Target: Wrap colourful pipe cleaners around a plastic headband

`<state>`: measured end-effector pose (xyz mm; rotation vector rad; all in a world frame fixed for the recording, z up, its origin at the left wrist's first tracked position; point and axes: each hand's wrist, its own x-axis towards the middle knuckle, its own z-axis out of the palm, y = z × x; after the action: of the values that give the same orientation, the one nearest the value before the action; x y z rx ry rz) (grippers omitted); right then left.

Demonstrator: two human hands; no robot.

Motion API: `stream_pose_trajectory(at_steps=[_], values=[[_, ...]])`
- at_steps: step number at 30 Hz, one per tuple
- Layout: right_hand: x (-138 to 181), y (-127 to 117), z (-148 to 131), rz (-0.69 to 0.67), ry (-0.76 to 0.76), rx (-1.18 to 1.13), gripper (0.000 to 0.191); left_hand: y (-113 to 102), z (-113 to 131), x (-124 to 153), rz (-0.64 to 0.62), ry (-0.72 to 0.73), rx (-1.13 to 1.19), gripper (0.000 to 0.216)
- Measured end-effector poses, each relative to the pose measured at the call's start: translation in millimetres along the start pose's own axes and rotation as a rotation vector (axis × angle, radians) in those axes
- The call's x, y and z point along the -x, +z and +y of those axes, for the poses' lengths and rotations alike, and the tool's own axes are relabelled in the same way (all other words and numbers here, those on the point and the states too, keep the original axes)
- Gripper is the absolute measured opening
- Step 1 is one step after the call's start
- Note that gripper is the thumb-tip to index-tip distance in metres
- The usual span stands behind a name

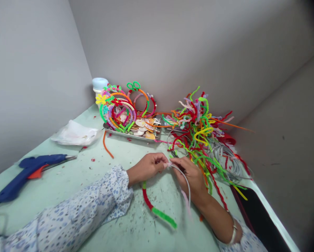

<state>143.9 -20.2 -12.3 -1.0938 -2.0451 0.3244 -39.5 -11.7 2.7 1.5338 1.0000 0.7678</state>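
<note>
My left hand (148,167) and my right hand (191,175) meet over the pale green table (75,182). Both pinch the top of a thin grey headband (186,182) where a pale pink pipe cleaner (185,201) is wound on. The pink strand trails down past my right wrist. Under my hands lies a curved red and green pipe cleaner piece (157,209). A heap of loose pipe cleaners (199,133) in many colours sits just behind my right hand.
A metal tray (132,134) at the back holds decorated headbands (120,105) and small shells. A white bottle (99,85) stands in the corner. A blue glue gun (28,171) and a plastic bag (75,133) lie left. Grey bare headbands (230,161) sit right, near a black tray (254,213).
</note>
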Motion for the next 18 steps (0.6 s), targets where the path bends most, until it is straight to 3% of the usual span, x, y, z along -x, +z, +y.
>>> stream_pose_trajectory(at_steps=[4, 18], values=[[1.6, 0.7, 2.1, -0.018, 0.071, -0.016, 0.031, -0.6, -0.6, -0.3, -0.004, 0.029, 0.009, 0.021], [0.1, 4.0, 6.5, 0.052, 0.092, -0.115, 0.035, -1.7, -4.5, -2.0, 0.014, 0.047, 0.016, 0.033]])
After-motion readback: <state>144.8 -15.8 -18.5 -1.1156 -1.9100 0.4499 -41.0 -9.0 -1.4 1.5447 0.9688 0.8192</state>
